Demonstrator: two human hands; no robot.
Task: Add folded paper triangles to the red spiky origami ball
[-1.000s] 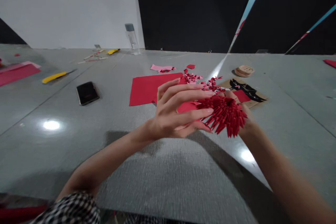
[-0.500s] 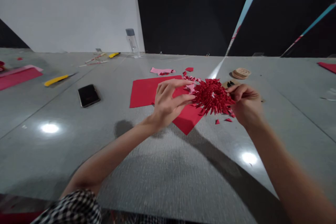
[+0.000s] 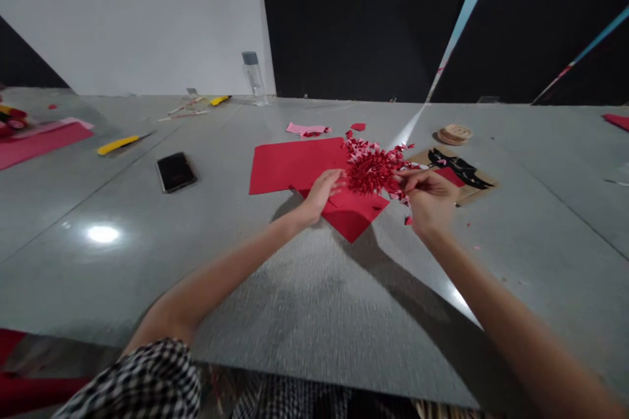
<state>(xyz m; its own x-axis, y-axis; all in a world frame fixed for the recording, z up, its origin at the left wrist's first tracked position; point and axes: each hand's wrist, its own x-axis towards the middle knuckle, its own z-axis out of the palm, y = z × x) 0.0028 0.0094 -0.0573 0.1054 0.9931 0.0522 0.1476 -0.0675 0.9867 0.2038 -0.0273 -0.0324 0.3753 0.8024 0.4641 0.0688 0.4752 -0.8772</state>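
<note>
A round red paper flower [image 3: 372, 172] with many pointed petals and a small hole at its centre is between my two hands. My right hand [image 3: 430, 196] pinches its right edge between thumb and fingers. Just left of the flower, my left hand [image 3: 322, 195] holds nothing and its fingers are partly apart, low over the red paper sheets [image 3: 295, 163]. Behind the flower lies a heap of small pink and red folded paper pieces [image 3: 361, 147], partly hidden by it.
A phone [image 3: 175, 172] and a yellow craft knife [image 3: 120, 145] lie to the left. A clear bottle [image 3: 254, 82] stands near the wall. Round wooden discs [image 3: 455, 133] and a brown piece with black shapes [image 3: 466, 170] are on the right. Pink paper scraps [image 3: 307, 129] lie behind the sheets.
The flower has moved down and left in my right hand, closer to the table. My left hand has drawn away from the flower's edge and lowered toward the red paper.
</note>
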